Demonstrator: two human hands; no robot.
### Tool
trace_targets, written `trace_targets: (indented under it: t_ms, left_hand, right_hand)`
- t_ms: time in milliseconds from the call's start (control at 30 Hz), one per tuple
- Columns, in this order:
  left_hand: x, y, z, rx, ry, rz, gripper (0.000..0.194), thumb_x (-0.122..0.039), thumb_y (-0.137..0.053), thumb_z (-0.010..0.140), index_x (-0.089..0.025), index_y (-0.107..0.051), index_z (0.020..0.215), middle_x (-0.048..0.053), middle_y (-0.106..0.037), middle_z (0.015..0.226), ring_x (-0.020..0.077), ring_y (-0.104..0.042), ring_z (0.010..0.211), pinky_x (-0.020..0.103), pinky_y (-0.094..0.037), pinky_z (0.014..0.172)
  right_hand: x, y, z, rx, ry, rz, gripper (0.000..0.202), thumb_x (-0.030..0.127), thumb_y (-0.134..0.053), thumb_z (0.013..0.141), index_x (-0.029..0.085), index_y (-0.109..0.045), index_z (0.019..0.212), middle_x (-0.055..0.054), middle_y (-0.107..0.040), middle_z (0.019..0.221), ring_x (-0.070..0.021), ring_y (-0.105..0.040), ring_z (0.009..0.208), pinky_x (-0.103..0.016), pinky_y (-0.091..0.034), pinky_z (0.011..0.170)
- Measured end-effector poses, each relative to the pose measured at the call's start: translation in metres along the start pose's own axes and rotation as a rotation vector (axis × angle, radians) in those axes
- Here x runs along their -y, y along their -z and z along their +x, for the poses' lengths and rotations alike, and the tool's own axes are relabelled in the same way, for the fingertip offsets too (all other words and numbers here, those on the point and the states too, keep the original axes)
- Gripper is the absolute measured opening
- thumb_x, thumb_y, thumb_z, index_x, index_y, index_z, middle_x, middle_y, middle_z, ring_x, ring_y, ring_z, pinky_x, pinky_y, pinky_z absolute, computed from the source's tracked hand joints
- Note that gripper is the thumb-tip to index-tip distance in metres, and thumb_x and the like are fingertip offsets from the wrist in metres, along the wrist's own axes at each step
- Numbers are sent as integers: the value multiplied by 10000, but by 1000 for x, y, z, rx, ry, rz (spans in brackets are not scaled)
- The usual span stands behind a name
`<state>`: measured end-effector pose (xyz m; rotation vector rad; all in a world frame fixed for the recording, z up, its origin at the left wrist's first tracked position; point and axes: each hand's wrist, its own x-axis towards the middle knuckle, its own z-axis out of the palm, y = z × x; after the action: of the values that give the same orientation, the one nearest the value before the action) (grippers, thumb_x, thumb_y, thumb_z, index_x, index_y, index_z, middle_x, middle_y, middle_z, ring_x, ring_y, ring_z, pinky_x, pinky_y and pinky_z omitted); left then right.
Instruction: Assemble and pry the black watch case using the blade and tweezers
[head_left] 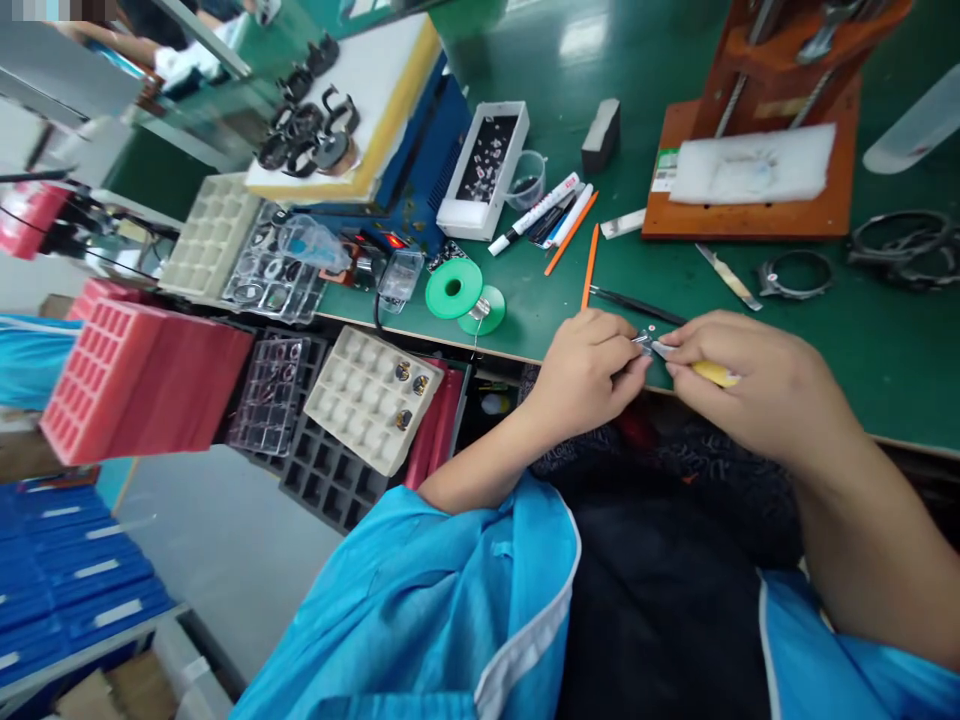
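Note:
At the bench's front edge my left hand (592, 365) is closed, pinching a small shiny part (643, 340) between thumb and fingertips. Its exact kind is too small to make out. My right hand (757, 385) is wrapped round a small knife with a yellow handle (716, 373). The pale blade tip points left and meets the small part, or comes very close to it. Just beyond the fingertips lie black tweezers (637, 303) and a tiny pale round piece (652, 328). An orange stick (590, 265) rests beyond my left hand.
A solder spool (454, 288) stands left of my hands. Behind are pens (536, 213), a white box of tiny parts (484, 165) and an orange press stand (750, 222). Black rings (796, 273) and another blade (727, 277) lie right. Trays (371, 400) jut out at left.

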<state>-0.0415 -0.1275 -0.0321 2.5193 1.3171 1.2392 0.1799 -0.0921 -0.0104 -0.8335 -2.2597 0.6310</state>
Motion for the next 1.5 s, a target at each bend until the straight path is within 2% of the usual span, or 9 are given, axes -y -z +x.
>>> trace_targets:
  t_ms: [100, 233, 533, 867, 1133, 1500]
  left_hand:
    - [0, 0, 1, -2, -6, -6, 163, -221, -679, 1050, -157, -674, 900, 52, -730, 987, 174, -665, 910, 354, -528, 833]
    - [0, 0, 1, -10, -10, -6, 168, -220, -676, 1051, -157, -675, 895, 51, -730, 977, 172, -665, 901, 352, -519, 830]
    - [-1, 0, -1, 61, 61, -4, 231, -274, -627, 1085, -170, -679, 886, 73, -744, 1002, 183, -664, 940, 374, -515, 877]
    - [3, 1, 1, 0, -12, -17, 160, -236, -682, 1048, -163, -687, 906, 50, -746, 977, 176, -688, 937, 362, -527, 875]
    - [4, 3, 0, -2, 4, -36, 125, -247, -691, 1043, -193, -690, 931, 47, -758, 1005, 183, -682, 949, 382, -556, 897]
    - [6, 2, -1, -2, 8, -59, 91, -251, -696, 1036, -208, -694, 956, 40, -768, 1026, 197, -694, 962, 397, -553, 897]
  right_hand:
    - [0, -1, 0, -12, -7, -14, 149, 195, -587, 1042, 224, -679, 928, -50, -768, 1097, -290, -760, 1062, -427, -570, 816]
    - [-1, -1, 0, -29, -10, 37, 141, 214, -609, 1020, 221, -684, 901, -42, -765, 1053, -281, -761, 1000, -417, -553, 768]
    - [-3, -3, 0, -65, -12, 51, 122, 235, -615, 1001, 218, -716, 934, -53, -773, 1081, -310, -771, 1008, -445, -565, 776]
    - [-5, -4, 1, -54, -16, 67, 108, 227, -622, 954, 225, -704, 884, -40, -773, 1047, -283, -768, 984, -400, -535, 747]
    - [-1, -6, 5, -65, -76, 69, 89, 190, -619, 863, 229, -688, 824, -46, -764, 1011, -272, -754, 969, -394, -562, 799]
    - [0, -5, 2, -50, -95, 91, 130, 110, -629, 885, 228, -667, 848, -45, -748, 1051, -276, -748, 1056, -401, -556, 873]
